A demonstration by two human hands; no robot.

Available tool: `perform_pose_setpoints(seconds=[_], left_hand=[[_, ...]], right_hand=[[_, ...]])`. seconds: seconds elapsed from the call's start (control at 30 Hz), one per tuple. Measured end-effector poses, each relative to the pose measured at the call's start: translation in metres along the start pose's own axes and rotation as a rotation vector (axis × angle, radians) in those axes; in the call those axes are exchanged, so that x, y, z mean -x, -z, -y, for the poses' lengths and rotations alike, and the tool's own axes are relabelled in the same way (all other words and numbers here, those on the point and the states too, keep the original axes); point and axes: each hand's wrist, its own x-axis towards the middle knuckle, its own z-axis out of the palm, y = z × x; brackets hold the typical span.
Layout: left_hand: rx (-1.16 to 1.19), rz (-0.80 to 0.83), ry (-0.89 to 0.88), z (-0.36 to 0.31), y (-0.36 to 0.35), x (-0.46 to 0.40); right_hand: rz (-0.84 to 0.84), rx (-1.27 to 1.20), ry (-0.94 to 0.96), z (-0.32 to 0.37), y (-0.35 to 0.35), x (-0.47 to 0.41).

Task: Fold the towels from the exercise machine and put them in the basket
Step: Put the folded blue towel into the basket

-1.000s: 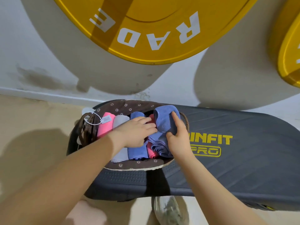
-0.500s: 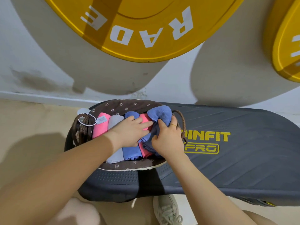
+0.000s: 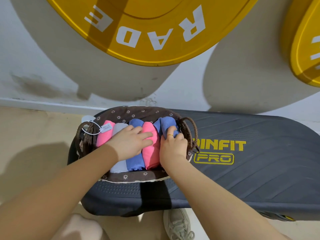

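Observation:
A brown wicker basket [image 3: 121, 177] with a flowered lining sits on the left end of a dark exercise bench [image 3: 251, 170]. Folded towels stand in a row inside it: pink [image 3: 103, 134], pale grey [image 3: 118, 129], blue [image 3: 136, 123], pink [image 3: 150, 153], and a blue towel [image 3: 167, 124] at the right end. My left hand [image 3: 131, 142] lies flat on the middle towels, fingers spread. My right hand [image 3: 173, 144] grips the rightmost blue towel between the pink one and the basket wall, its fingers curled into the cloth.
Two large yellow weight plates [image 3: 147, 28] hang above against a white wall. The basket has rope handles [image 3: 190, 132] at both ends and a paper tag [image 3: 105, 127] on the left one. A grey shoe [image 3: 178, 224] stands on the tan floor under the bench edge.
The blue towel, held above the basket's right end a second ago, has gone down into the row. My right hand followed it down and my left hand flattened over the middle towels.

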Motion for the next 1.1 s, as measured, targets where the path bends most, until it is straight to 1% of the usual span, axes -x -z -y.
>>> perform_pose_setpoints(seconds=[0.1, 0.17, 0.2, 0.23, 0.3, 0.37, 0.43, 0.47, 0.53, 0.6, 0.67, 0.73, 0.77, 0.8, 0.87, 0.9, 0.93, 0.97, 1.03, 1.1], left_hand=[[-0.002, 0.044, 0.074, -0.003, -0.002, -0.003], [-0.018, 0.018, 0.133, -0.007, 0.007, -0.008], [-0.003, 0.003, 0.172, -0.011, 0.011, -0.013], [0.06, 0.023, 0.213, -0.013, 0.011, -0.018], [0.216, 0.13, 0.262, -0.016, 0.016, -0.025], [0.352, 0.101, 0.301, -0.017, 0.019, -0.03], [0.433, 0.121, 0.313, -0.017, 0.018, -0.034], [0.467, 0.152, 0.334, -0.018, 0.018, -0.038], [0.521, 0.174, 0.434, -0.019, 0.02, -0.045], [0.524, 0.169, 0.503, -0.018, 0.022, -0.052], [0.527, 0.2, 0.517, -0.018, 0.021, -0.056], [0.668, 0.207, 0.549, -0.017, 0.02, -0.06], [0.777, 0.179, 0.565, -0.017, 0.019, -0.06], [0.893, 0.115, 0.587, -0.018, 0.019, -0.058], [1.109, -0.119, 0.7, -0.024, 0.016, -0.05], [1.198, -0.235, 0.795, -0.03, 0.015, -0.044], [1.278, -0.318, 0.889, -0.036, 0.015, -0.037], [1.338, -0.354, 0.959, -0.043, 0.014, -0.033], [1.374, -0.312, 1.029, -0.055, 0.012, -0.03], [1.355, -0.27, 1.073, -0.062, 0.014, -0.035]], right_hand=[[0.058, 0.029, -0.016, 0.0, 0.001, -0.009], [0.105, -0.036, 0.009, -0.004, 0.005, -0.01], [0.134, -0.106, 0.038, -0.008, 0.007, -0.009], [0.17, -0.206, 0.071, -0.013, 0.01, -0.007], [0.215, -0.469, 0.11, -0.022, 0.013, -0.001], [0.166, -0.73, 0.123, -0.023, 0.01, 0.007], [0.06, -0.891, 0.119, -0.015, 0.004, 0.011], [0.008, -0.964, 0.093, -0.011, 0.001, 0.012], [-0.069, -1.106, -0.003, -0.008, -0.002, 0.012], [-0.11, -1.126, -0.05, -0.008, -0.004, 0.014], [-0.101, -1.095, -0.075, -0.007, -0.008, 0.014], [-0.054, -1.087, -0.131, -0.005, -0.006, 0.009], [-0.021, -1.093, -0.151, -0.005, -0.005, 0.005], [0.009, -1.1, -0.157, -0.006, -0.003, 0.002], [0.027, -1.085, -0.11, -0.008, -0.003, 0.0], [0.006, -1.057, -0.058, -0.008, -0.003, 0.003], [-0.026, -1.03, 0.0, -0.007, -0.004, 0.006], [-0.055, -1.016, 0.05, -0.007, -0.005, 0.008], [-0.057, -1.048, 0.087, -0.007, -0.006, 0.007], [-0.035, -1.094, 0.017, -0.007, -0.005, 0.004]])
